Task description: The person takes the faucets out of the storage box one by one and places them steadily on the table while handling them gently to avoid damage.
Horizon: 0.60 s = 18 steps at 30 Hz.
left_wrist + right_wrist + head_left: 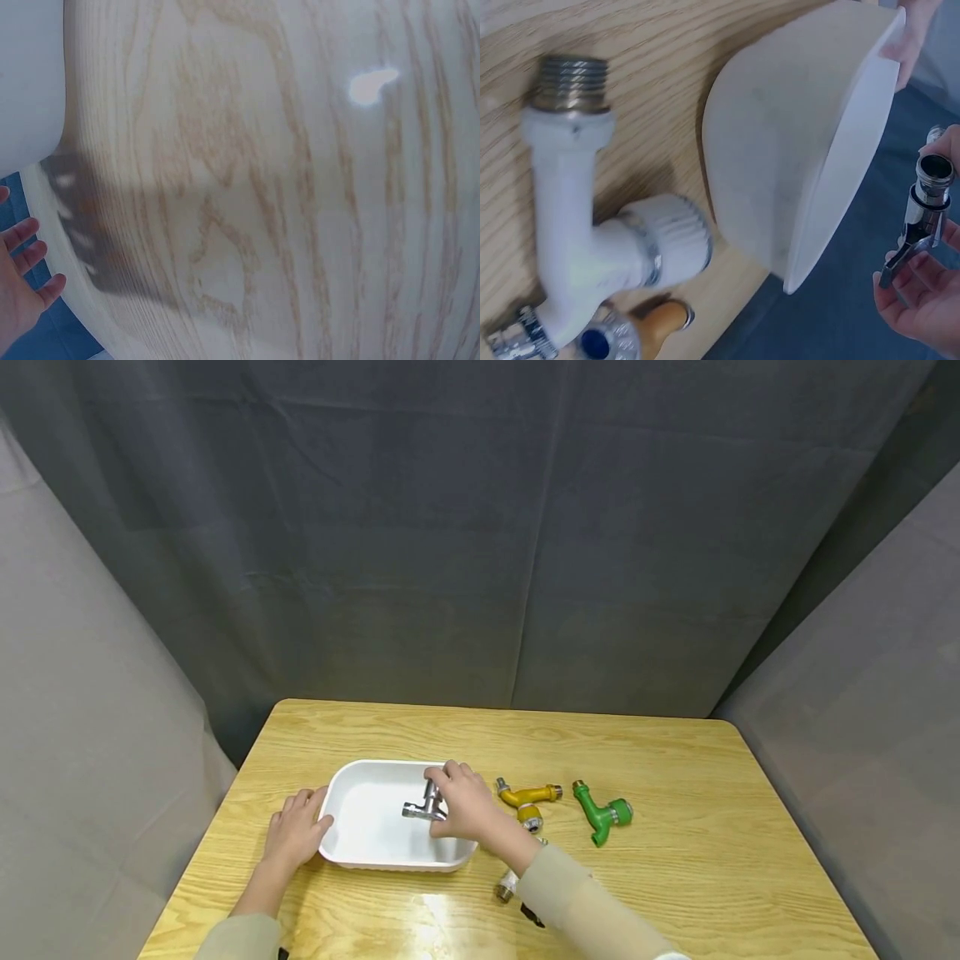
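My right hand point(467, 804) grips a chrome tap point(426, 806) over the right part of a white plastic basin point(378, 814). In the right wrist view the chrome tap point(928, 195) sits between thumb and fingers, above the basin's rim point(840, 150). At the basin's left side is my left hand point(294, 828), its thumb touching the rim and its fingers extended. The left wrist view shows that hand point(22, 289) with fingers apart, beside the basin's outer wall point(30, 90).
Right of the basin lie a yellow tap point(531, 795) and a green tap point(602, 814). A white tap point(570, 195) lies nearer me, partly under my right forearm in the head view. The wooden table point(697, 860) meets grey curtains point(450, 568).
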Motion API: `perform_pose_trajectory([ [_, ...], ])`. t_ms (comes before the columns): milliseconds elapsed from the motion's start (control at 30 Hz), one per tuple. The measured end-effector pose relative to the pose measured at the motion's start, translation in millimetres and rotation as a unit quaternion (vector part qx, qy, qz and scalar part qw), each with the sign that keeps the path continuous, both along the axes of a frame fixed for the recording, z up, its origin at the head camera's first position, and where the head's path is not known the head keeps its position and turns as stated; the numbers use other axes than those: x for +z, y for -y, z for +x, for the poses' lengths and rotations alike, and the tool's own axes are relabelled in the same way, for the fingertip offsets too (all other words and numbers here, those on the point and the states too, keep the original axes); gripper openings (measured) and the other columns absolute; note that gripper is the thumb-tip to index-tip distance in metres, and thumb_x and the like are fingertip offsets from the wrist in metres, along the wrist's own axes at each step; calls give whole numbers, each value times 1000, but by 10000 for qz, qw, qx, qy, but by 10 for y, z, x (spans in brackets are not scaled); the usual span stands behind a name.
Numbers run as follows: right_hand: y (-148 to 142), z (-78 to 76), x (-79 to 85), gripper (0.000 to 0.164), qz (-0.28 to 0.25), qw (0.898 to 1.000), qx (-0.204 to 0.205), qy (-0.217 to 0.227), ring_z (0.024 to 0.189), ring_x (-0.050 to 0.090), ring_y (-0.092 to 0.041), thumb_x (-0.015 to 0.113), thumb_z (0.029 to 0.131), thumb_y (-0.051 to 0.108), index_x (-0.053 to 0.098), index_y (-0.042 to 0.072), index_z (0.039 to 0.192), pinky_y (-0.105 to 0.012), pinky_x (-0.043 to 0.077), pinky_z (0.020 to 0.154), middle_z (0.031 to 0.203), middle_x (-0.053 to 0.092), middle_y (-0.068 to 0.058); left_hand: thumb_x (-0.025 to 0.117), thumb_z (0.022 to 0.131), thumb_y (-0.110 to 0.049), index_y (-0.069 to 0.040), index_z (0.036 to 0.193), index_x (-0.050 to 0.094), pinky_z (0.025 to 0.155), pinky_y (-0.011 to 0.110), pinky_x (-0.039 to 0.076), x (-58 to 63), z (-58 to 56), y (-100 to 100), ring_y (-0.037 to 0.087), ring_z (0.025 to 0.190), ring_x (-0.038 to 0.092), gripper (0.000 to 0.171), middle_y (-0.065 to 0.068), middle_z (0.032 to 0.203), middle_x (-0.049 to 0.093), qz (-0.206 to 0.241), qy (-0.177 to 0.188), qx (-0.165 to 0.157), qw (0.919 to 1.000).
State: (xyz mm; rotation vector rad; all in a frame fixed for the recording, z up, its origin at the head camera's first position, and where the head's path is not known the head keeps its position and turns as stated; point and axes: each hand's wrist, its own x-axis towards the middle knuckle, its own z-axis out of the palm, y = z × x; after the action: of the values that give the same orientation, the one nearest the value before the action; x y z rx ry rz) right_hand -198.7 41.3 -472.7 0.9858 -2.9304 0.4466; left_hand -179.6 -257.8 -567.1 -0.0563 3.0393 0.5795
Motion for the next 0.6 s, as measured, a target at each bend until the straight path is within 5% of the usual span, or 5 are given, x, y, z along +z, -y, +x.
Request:
perform_pose_trajectory([
  [600,-797,112,-103,65,-965,9919,-730,-398,83,44,-14,73,59,24,51,13,119,-31,41,69,96,47,-1,46,88,-31,-11,138,37,91,62,28,-27,-5,6,39,120,32,54,20,131,38,57,13,38,10000],
])
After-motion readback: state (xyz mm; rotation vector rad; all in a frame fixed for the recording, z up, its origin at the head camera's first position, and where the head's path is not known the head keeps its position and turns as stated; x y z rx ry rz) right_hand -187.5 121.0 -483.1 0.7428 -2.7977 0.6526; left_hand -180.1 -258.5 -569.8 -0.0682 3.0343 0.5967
